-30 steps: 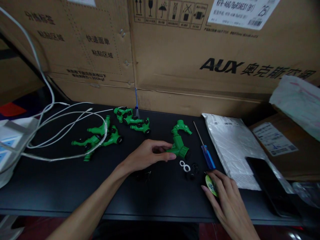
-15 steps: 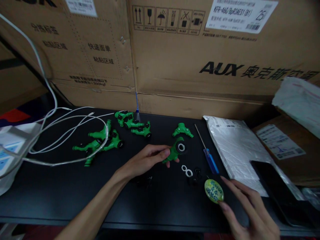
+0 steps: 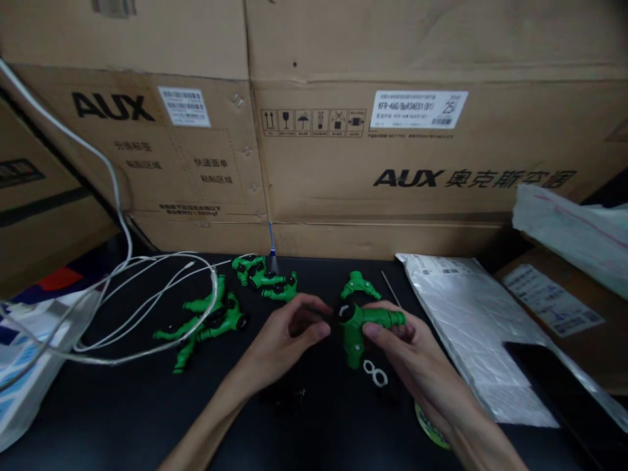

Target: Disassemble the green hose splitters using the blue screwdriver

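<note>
My right hand (image 3: 409, 353) grips a green Y-shaped hose splitter (image 3: 352, 337), thumb on its body. The splitter has a black collar at its upper left, and one branch points right while another points down. Just left of the collar, my left hand (image 3: 282, 340) is held with thumb and fingers apart and nothing between them. White joined rings (image 3: 375, 373) lie on the dark table below the splitter. A green patterned oval object (image 3: 430, 425) shows partly from under my right forearm. Behind the splitter lies another green Y-shaped piece (image 3: 360, 285).
Several green splitters lie at the left (image 3: 201, 327) and back (image 3: 262, 275), with a white cable (image 3: 147, 356) looped over the left group. A screwdriver shaft (image 3: 391, 288), silvery mailer (image 3: 456, 314) and black phone (image 3: 554, 392) are at right. Large cartons (image 3: 314, 196) stand behind.
The splitter has passed from my left hand to my right, which came over from beside the oval object. My left hand has let go. The camera view has tilted upward.
</note>
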